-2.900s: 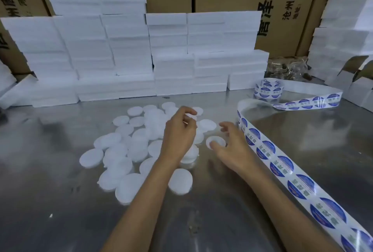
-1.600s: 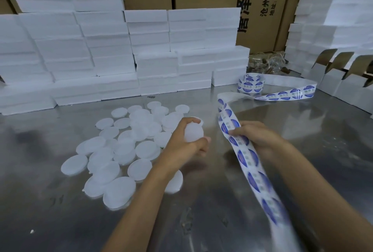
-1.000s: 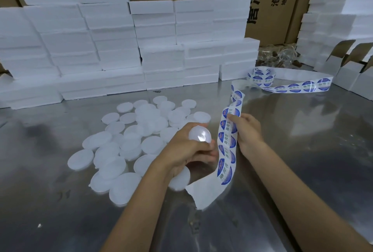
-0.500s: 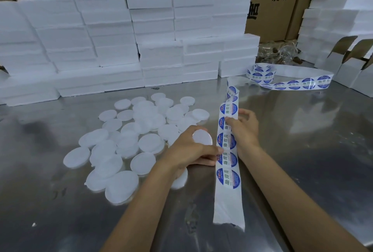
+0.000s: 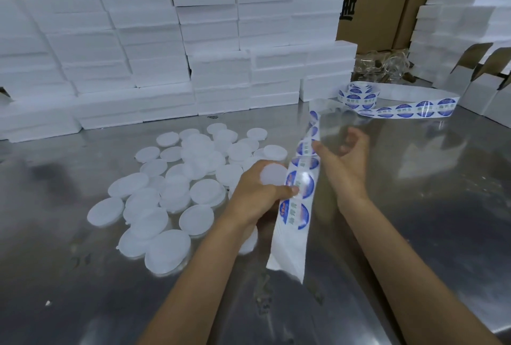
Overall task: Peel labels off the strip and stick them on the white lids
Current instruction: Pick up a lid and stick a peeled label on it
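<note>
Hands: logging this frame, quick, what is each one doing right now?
Left hand: holds a white lid, thumb on the label strip.
Right hand: supports the strip from behind; grip cannot be told.
</note>
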Motion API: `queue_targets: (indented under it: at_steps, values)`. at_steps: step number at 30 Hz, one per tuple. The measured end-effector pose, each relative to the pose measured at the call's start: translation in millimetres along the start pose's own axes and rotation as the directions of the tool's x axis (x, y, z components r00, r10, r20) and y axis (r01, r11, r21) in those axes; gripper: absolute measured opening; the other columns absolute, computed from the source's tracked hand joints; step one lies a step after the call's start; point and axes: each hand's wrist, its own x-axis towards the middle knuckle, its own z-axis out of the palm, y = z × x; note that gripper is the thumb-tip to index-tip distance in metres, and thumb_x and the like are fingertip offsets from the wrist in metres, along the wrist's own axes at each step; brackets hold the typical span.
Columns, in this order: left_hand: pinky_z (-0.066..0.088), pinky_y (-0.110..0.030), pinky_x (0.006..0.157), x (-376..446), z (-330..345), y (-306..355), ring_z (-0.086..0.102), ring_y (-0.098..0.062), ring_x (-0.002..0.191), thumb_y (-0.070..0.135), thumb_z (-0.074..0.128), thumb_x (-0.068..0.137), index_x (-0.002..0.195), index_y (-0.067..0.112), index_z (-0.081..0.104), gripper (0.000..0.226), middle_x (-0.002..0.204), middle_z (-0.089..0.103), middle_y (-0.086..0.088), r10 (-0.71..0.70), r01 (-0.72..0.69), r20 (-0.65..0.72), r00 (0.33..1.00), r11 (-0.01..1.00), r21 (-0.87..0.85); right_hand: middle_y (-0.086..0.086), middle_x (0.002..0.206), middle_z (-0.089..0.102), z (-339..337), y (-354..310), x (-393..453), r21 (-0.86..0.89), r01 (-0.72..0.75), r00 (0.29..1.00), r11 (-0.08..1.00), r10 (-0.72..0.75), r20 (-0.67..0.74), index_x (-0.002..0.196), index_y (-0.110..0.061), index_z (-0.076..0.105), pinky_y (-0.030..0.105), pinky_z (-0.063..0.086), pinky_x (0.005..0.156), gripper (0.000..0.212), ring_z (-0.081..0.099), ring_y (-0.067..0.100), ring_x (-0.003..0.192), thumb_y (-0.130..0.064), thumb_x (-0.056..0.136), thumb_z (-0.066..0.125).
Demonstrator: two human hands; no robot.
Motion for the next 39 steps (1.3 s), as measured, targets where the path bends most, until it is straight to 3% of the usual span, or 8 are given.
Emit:
queue_targets:
  at_steps: [3,5,8,11,23,29,33,39]
  values:
    - [0.063,-0.038,0.078,4,-8,1,0.075,-0.019,0.089,0.013,0.083,0.08,0.113,0.024,0.061,0.041,0.105,0.074,-0.002,0.045,-0.052,-0.108,0.993,0.997,-0.061,-0.001,0.099,0.066,-3,-13,-18,-0.009,0.296,0.932,0.955,-0.287,0.222,0.103,-0.014,0.065,0.022,0.047,0.086,0.029,0.06,0.009,0.091,0.004,0.08,0.066]
    - [0.062,-0.042,0.082,5,-11,1,0.075,-0.022,0.092,0.012,0.081,0.082,0.115,0.023,0.061,0.041,0.108,0.073,-0.004,0.041,-0.055,-0.14,0.989,0.994,-0.1,-0.002,0.085,0.069,0,-12,-30,-0.046,0.324,0.837,0.945,-0.264,0.479,0.087,-0.014,0.069,0.024,0.049,0.081,0.021,0.061,0.011,0.082,0.006,0.079,0.066]
    - [0.059,-0.049,0.089,6,-16,0,0.074,-0.028,0.096,0.01,0.075,0.086,0.125,0.015,0.061,0.042,0.114,0.073,-0.011,-0.019,-0.004,-0.104,0.994,0.975,-0.223,-0.007,0.096,0.061,3,-4,-40,-0.197,0.498,0.703,0.844,-0.261,0.662,0.098,-0.022,0.066,0.012,0.037,0.083,0.028,0.051,0.011,0.098,-0.008,0.075,0.073]
    - [0.059,-0.045,0.089,6,-22,0,0.073,-0.031,0.102,0.011,0.069,0.091,0.129,0.008,0.06,0.038,0.115,0.073,-0.016,-0.066,0.05,-0.03,0.997,0.928,-0.368,-0.013,0.106,0.056,2,0,-40,-0.193,0.508,0.695,0.839,-0.267,0.668,0.119,-0.026,0.056,0.004,0.034,0.084,0.047,0.047,0.003,0.104,-0.02,0.079,0.079]
    - [0.059,-0.043,0.09,10,-31,0,0.074,-0.029,0.1,0.008,0.074,0.087,0.124,0.005,0.062,0.039,0.112,0.075,-0.013,-0.052,0.001,-0.121,0.991,0.921,-0.389,-0.007,0.095,0.062,12,0,-52,-0.174,0.641,0.682,0.747,-0.451,0.575,0.091,-0.014,0.063,0.022,0.044,0.076,0.018,0.057,0.01,0.092,-0.013,0.08,0.078]
    - [0.057,-0.054,0.091,8,-29,3,0.073,-0.033,0.099,0.011,0.078,0.084,0.122,0.009,0.06,0.042,0.112,0.074,-0.014,-0.025,-0.036,-0.209,0.978,0.958,-0.285,-0.002,0.094,0.064,13,-5,-54,-0.054,0.511,0.711,0.858,-0.386,0.587,0.079,-0.009,0.065,0.018,0.039,0.081,0.015,0.058,0.017,0.096,0.0,0.075,0.076]
    - [0.061,-0.041,0.077,7,-30,5,0.073,-0.027,0.092,0.008,0.077,0.084,0.12,0.014,0.06,0.04,0.11,0.073,-0.012,-0.012,-0.029,-0.222,0.975,0.983,-0.182,0.009,0.082,0.064,5,-12,-47,0.175,0.1,0.767,0.979,-0.188,0.613,0.073,-0.007,0.063,0.037,0.046,0.082,0.007,0.059,0.021,0.081,-0.005,0.072,0.069]
    - [0.059,-0.027,0.061,-1,-30,9,0.075,-0.019,0.079,-0.008,0.075,0.08,0.117,0.009,0.062,0.043,0.105,0.074,-0.013,-0.063,0.081,0.125,0.99,0.986,-0.144,0.003,0.066,0.06,-2,-18,-29,0.415,-0.262,0.85,0.871,0.004,0.527,0.072,-0.01,0.053,0.023,0.045,0.061,0.017,0.057,0.014,0.06,0.002,0.084,0.047]
